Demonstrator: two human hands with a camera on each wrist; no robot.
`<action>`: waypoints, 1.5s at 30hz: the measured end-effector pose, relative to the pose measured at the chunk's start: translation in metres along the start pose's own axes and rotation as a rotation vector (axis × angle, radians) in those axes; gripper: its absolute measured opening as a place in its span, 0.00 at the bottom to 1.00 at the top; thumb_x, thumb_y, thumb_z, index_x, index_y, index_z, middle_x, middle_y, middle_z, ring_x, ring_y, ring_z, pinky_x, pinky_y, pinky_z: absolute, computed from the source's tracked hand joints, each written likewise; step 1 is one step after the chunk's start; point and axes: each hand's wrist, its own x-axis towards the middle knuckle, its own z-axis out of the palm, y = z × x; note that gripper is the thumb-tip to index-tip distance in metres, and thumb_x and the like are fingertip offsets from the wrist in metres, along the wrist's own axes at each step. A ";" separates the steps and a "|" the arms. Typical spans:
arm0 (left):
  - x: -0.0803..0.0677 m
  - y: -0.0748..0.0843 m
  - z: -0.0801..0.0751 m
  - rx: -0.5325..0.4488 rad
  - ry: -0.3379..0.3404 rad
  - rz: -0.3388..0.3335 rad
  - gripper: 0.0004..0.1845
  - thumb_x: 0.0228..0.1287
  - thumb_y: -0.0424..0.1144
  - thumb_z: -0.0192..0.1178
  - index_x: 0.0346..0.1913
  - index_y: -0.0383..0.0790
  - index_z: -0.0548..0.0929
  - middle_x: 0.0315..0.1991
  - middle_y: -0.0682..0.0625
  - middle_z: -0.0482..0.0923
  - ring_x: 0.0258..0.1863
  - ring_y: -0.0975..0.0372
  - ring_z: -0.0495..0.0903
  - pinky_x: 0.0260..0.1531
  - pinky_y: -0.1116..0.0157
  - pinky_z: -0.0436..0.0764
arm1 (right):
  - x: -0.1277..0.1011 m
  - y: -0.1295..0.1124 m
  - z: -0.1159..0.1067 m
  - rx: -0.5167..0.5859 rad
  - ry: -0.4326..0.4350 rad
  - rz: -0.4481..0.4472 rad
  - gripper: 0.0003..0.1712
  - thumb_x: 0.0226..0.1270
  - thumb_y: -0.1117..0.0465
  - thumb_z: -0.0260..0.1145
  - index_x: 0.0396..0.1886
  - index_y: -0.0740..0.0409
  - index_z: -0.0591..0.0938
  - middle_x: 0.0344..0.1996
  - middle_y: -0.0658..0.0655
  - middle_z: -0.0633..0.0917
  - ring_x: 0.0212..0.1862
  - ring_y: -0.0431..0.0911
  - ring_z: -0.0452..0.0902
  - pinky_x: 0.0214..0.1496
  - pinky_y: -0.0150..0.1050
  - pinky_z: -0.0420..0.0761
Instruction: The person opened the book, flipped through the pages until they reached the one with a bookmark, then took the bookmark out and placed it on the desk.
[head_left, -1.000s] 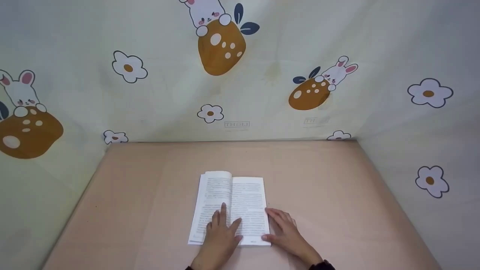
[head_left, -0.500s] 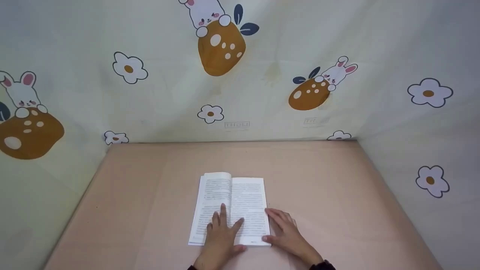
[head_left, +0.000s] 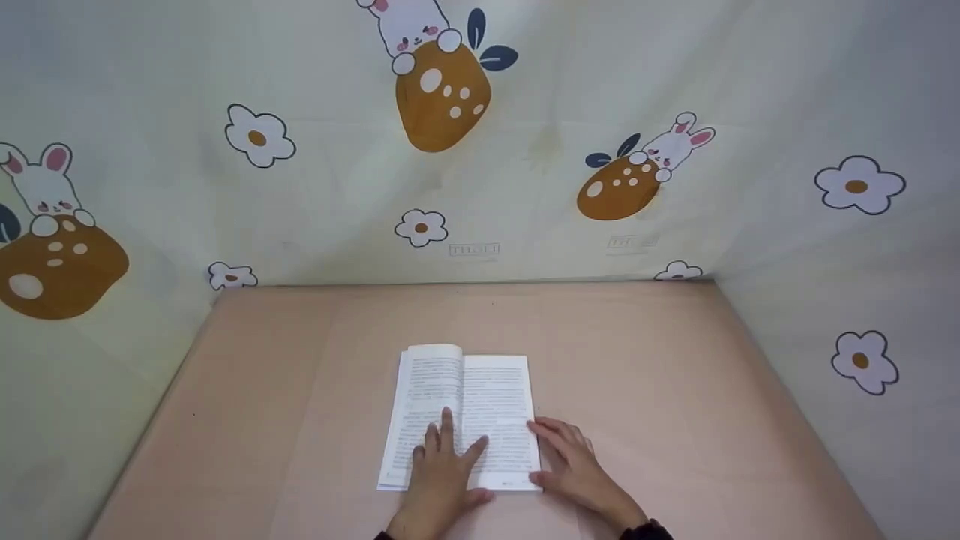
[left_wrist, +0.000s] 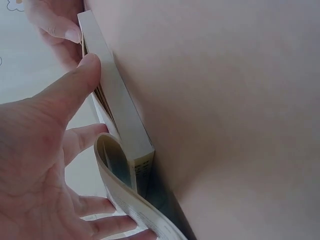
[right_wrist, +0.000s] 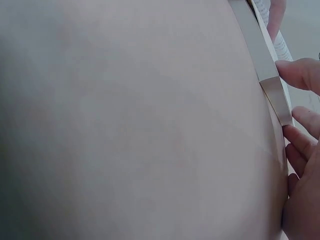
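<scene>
Head view: the fingers (head_left: 444,429) of the left hand (head_left: 442,469) lie straight and slightly spread, pressed flat on the lower part of an open book (head_left: 461,416), near its centre fold. The right hand (head_left: 574,469) rests on the desk (head_left: 675,390) at the book's lower right corner, fingers loosely extended, their tips touching the outer edge of the right-hand page stack; they do not appear to pinch anything. In the left wrist view, the left thumb (left_wrist: 75,82) presses against the page edges while a few leaves curl upward beside the palm. The book lies flat near the front middle of the desk, spine running away from the person. Behind and to both sides hangs a pale cloth (head_left: 300,187) printed with rabbits and flowers. The work seems to be at the page-holding stage. A likely next move would need the right fingertips to separate and lift a single leaf while the left hand holds the book flat.
</scene>
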 end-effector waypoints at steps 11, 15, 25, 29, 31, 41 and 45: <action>0.001 -0.001 0.000 -0.015 -0.003 -0.004 0.39 0.40 0.64 0.66 0.60 0.54 0.75 0.67 0.26 0.54 0.60 0.33 0.63 0.48 0.41 0.73 | 0.000 0.002 0.001 0.038 -0.006 -0.024 0.34 0.57 0.49 0.67 0.63 0.50 0.72 0.64 0.58 0.67 0.64 0.58 0.57 0.59 0.59 0.53; 0.000 -0.001 0.000 -0.016 0.006 0.004 0.39 0.39 0.64 0.66 0.60 0.54 0.75 0.66 0.26 0.55 0.59 0.33 0.64 0.47 0.41 0.74 | 0.002 0.002 0.001 0.027 -0.008 0.019 0.37 0.56 0.47 0.67 0.66 0.50 0.68 0.64 0.56 0.67 0.65 0.56 0.57 0.60 0.56 0.54; -0.001 -0.004 0.001 -0.034 0.046 0.035 0.39 0.40 0.64 0.64 0.59 0.53 0.75 0.65 0.25 0.56 0.58 0.32 0.64 0.44 0.41 0.74 | 0.002 0.001 0.001 0.057 0.008 0.073 0.45 0.55 0.46 0.67 0.70 0.51 0.61 0.65 0.53 0.67 0.66 0.53 0.57 0.60 0.52 0.55; -0.002 -0.004 0.001 -0.002 0.055 0.046 0.39 0.40 0.66 0.63 0.59 0.54 0.75 0.65 0.26 0.57 0.58 0.34 0.66 0.43 0.42 0.75 | 0.001 0.004 0.002 0.061 0.010 0.066 0.44 0.55 0.46 0.66 0.71 0.50 0.61 0.65 0.52 0.67 0.65 0.52 0.57 0.59 0.50 0.56; -0.002 -0.004 0.001 -0.006 0.064 0.049 0.39 0.40 0.66 0.63 0.59 0.54 0.75 0.64 0.26 0.57 0.57 0.34 0.66 0.43 0.42 0.75 | 0.001 0.005 0.003 0.046 0.015 0.059 0.44 0.55 0.45 0.66 0.70 0.51 0.61 0.65 0.52 0.67 0.65 0.52 0.57 0.58 0.49 0.57; -0.002 -0.007 -0.001 -0.044 0.078 0.055 0.37 0.41 0.64 0.63 0.57 0.52 0.77 0.64 0.26 0.58 0.57 0.34 0.67 0.42 0.42 0.76 | 0.000 0.006 0.002 0.027 0.030 0.016 0.42 0.56 0.47 0.66 0.68 0.56 0.65 0.65 0.54 0.68 0.65 0.54 0.58 0.59 0.51 0.57; -0.002 -0.010 -0.002 -0.111 0.068 0.052 0.36 0.41 0.63 0.62 0.56 0.50 0.79 0.64 0.26 0.58 0.56 0.35 0.67 0.43 0.42 0.76 | 0.000 0.006 0.002 0.023 0.035 0.008 0.42 0.55 0.47 0.67 0.67 0.57 0.66 0.64 0.55 0.68 0.65 0.54 0.58 0.60 0.52 0.58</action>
